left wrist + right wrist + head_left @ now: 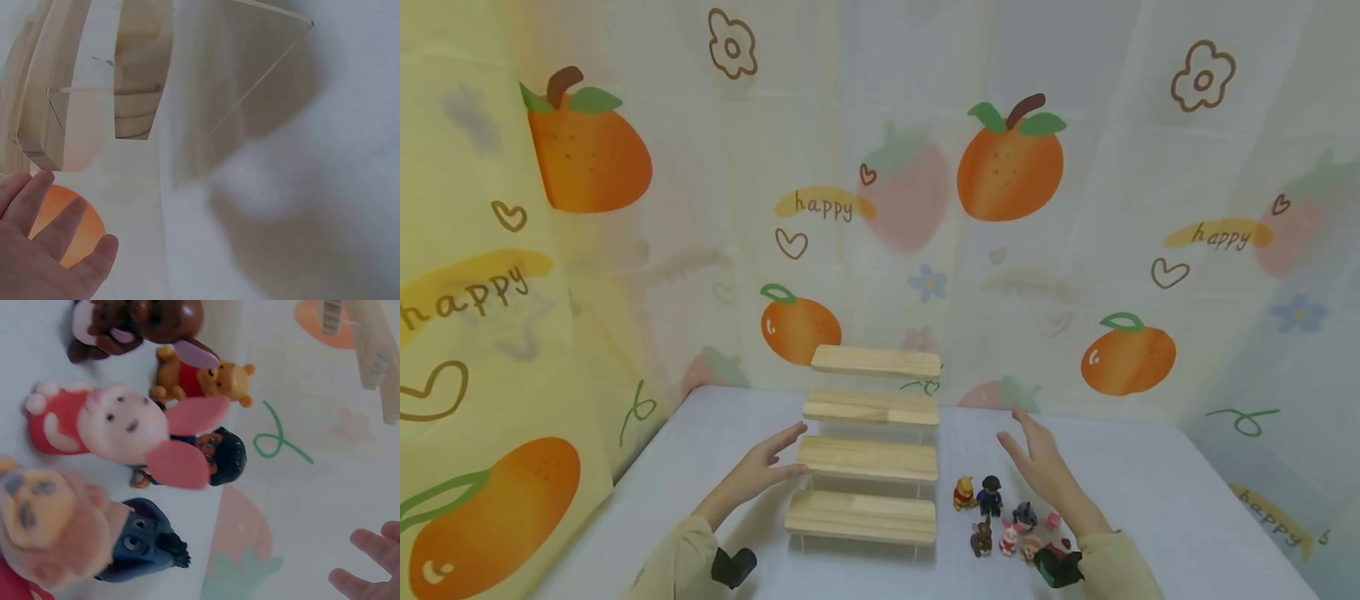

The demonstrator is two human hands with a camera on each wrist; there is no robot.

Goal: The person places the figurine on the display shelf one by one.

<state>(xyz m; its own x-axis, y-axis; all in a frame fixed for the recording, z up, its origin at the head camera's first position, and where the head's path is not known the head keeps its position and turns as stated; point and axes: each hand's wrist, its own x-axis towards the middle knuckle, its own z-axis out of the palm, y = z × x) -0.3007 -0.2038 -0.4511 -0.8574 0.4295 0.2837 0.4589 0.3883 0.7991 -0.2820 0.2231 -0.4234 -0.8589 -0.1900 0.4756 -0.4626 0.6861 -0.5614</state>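
Note:
A wooden shelf [867, 457] with stepped, pale planks on thin clear supports stands on the white table. My left hand [767, 465] is beside its left edge, fingers extended and holding nothing; in the left wrist view the fingers [65, 234] spread near the plank ends. On the right, my right hand [1041, 467] hovers above the table with straight fingers, holding nothing. Below and left of it stand several small figurines: a yellow bear in red [209, 380], a pink piglet [122, 419], a blue donkey [147, 544], a dark-haired figure [990, 495] and a brown long-eared one [981, 538].
A white cloth [1150, 475] covers the table. Behind it hangs a curtain [880, 125] printed with oranges, hearts and the word happy; another yellowish panel [475, 333] closes off the left side. Black wrist cameras sit at both cuffs.

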